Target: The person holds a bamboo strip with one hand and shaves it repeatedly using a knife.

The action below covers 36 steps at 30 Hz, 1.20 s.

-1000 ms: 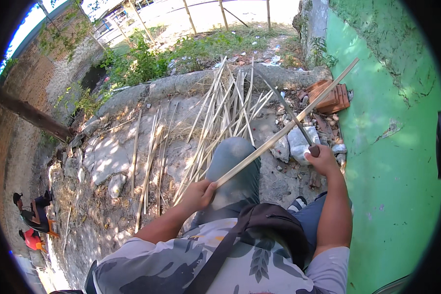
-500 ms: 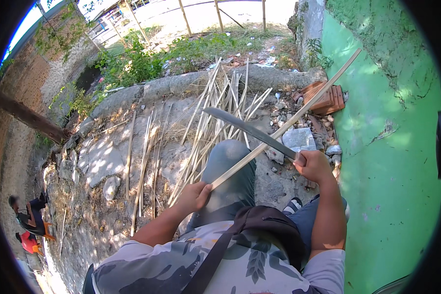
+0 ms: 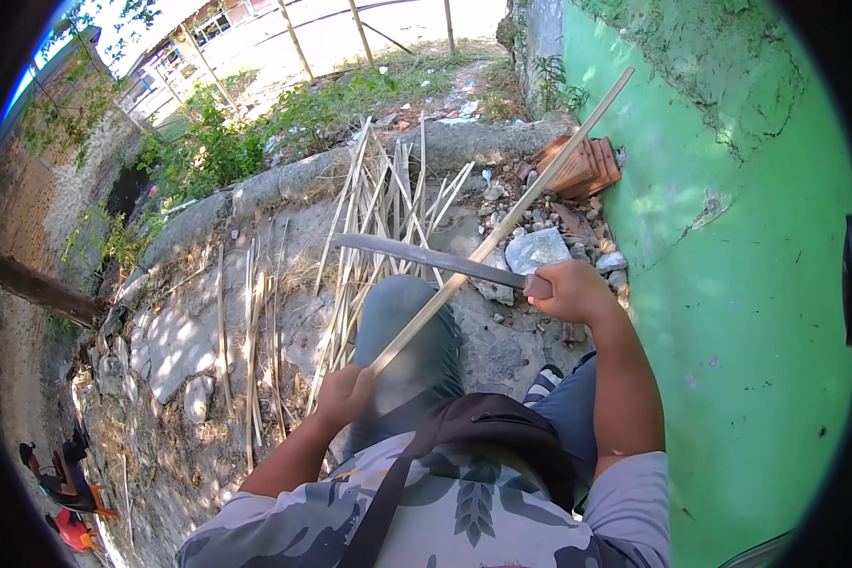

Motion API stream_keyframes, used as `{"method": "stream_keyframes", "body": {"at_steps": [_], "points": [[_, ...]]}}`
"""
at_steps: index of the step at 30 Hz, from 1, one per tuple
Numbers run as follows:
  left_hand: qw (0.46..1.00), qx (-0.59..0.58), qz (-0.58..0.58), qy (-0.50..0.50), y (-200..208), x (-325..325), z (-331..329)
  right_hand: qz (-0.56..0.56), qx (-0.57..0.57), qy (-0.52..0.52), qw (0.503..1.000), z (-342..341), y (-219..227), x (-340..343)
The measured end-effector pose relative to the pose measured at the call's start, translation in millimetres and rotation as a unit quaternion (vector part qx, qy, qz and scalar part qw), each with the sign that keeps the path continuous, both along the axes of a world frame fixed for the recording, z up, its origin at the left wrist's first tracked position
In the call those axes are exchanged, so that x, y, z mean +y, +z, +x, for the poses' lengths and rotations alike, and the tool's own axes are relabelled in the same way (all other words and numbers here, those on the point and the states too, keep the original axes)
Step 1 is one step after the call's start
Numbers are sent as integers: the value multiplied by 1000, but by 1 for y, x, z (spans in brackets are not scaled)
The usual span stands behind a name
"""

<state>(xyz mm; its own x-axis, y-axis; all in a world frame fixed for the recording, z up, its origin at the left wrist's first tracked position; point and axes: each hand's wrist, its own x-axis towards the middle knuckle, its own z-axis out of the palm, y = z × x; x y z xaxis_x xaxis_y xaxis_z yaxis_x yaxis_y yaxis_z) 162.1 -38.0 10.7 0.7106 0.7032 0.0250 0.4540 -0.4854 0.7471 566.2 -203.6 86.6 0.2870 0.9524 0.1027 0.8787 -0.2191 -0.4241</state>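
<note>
My left hand is closed on the near end of a long, pale split-bamboo strip, beside my bent knee. The strip slants away up to the right, its far end free in front of the green wall. In my right hand is the handle of a machete. Its long dark blade points left and crosses the strip above my knee; whether the edge bites into it I cannot tell. Beyond the knee lies a loose heap of similar strips.
Thinner strips lie on the rough ground to the left. Stone chunks and stacked clay tiles sit beside the green wall at right. A low concrete curb runs behind the heap. A seated person is at far left.
The view has swung, so the scene sits farther left. The machete blade lies flatter than before, and the strip slants more steeply. Both hands keep their hold.
</note>
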Motion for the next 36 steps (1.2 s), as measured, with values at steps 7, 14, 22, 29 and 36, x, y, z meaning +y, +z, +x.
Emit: {"method": "stream_keyframes", "body": {"at_steps": [7, 14, 22, 29, 36], "points": [[1000, -7, -27, 10, 1, -3, 5, 12, 186, -126, 974, 11, -21, -6], [999, -29, -38, 15, -1, -2, 1, -33, 29, 23, 999, -23, -17, 3], [999, -18, 13, 33, 5, -11, 9, -27, 250, -115, 961, 19, -46, -4], [999, -23, -23, 38, 6, -11, 7, -102, 77, 11, 992, -21, -24, 3], [998, -36, 0, 44, -5, -11, 5, -101, 111, -5, 989, 1, -37, 2]]}}
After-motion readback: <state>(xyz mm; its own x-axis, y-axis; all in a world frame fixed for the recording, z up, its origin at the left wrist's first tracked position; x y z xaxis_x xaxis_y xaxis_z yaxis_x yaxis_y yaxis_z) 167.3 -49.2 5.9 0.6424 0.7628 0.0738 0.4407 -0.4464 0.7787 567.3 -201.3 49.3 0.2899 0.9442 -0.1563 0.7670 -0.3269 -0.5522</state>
